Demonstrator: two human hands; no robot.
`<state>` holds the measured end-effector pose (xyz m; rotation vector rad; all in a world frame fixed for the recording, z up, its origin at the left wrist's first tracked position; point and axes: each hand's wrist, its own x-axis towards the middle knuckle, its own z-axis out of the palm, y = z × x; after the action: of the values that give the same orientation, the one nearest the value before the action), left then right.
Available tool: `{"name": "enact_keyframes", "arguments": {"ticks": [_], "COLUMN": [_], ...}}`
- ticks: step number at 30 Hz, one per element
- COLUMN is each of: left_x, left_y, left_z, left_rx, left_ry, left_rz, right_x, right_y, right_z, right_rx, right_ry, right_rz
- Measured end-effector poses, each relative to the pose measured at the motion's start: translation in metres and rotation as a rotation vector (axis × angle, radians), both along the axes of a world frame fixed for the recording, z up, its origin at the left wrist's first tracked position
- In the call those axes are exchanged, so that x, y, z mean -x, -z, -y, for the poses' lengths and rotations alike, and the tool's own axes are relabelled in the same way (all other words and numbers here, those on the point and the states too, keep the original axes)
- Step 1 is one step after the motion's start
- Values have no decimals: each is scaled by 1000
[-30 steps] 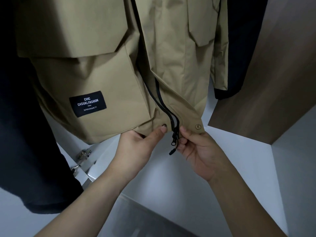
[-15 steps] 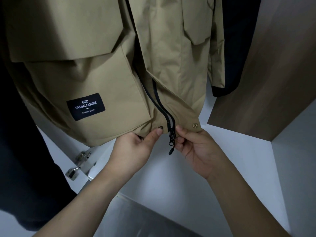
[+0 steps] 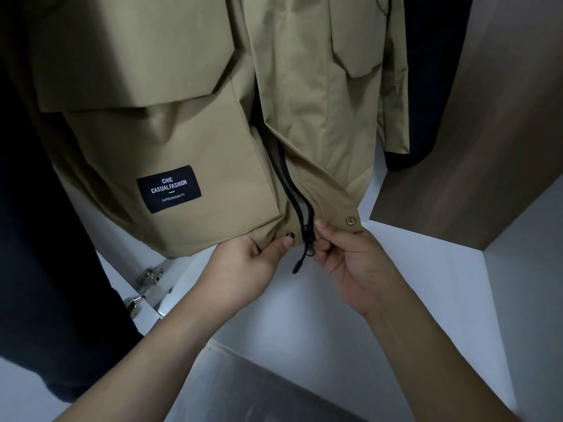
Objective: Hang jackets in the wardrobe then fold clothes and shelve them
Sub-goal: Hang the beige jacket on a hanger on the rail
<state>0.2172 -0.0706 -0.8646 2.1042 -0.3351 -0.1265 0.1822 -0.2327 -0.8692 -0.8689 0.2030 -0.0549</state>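
Jacket (image 3: 320, 102) hanging upright, hem downward

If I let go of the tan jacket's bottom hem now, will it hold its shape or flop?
The hanging tan fabric jacket would probably swing back limp: its hem bends where the left hand pinches it. The small black zipper pull dangles loosely beside the right hand, so it looks fiddly.

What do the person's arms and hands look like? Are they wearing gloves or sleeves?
No gloves and no sleeves that I can see. Both forearms are bare from the bottom edge of the picture up to the wrists. The left hand and the right hand are bare too, with no rings, watch or bracelets showing. The left thumbnail looks short and plain.
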Motion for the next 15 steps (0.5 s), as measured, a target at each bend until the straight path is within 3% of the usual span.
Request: {"name": "enact_keyframes", "arguments": {"ticks": [6,15], "left_x": [-3,-2], "left_y": [3,11], "left_z": [0,5], "left_rx": [291,337], "left_ry": [124,129], "left_rz": [-21,-113], "right_x": [0,1], "right_y": [-2,-4], "right_z": [-2,-1], "right_rx": [61,165], "right_ry": [-1,40], "right_rz": [20,49]}}
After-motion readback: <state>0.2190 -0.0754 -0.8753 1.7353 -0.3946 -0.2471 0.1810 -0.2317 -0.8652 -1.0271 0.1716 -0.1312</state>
